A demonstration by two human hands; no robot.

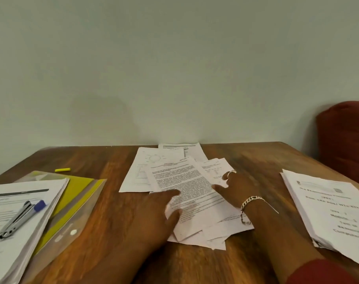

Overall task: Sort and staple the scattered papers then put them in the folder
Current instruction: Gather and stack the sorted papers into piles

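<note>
Both hands on the scattered papers at the table's middle

The left hand (pixel 154 210) and right hand (pixel 236 189) lie flat, fingers straight, gripping nothing, on the loose papers (pixel 186 181) near the table's (pixel 113 160) far edge; the stapler (pixel 16 219) rests on a stack over the yellow folder (pixel 76 189) at the left edge.

Bare left hand (pixel 152 210), right hand (pixel 239 189) — silver ring (pixel 231 172), chunky chain bracelet (pixel 248 203) — red sleeve (pixel 322 273)
</note>
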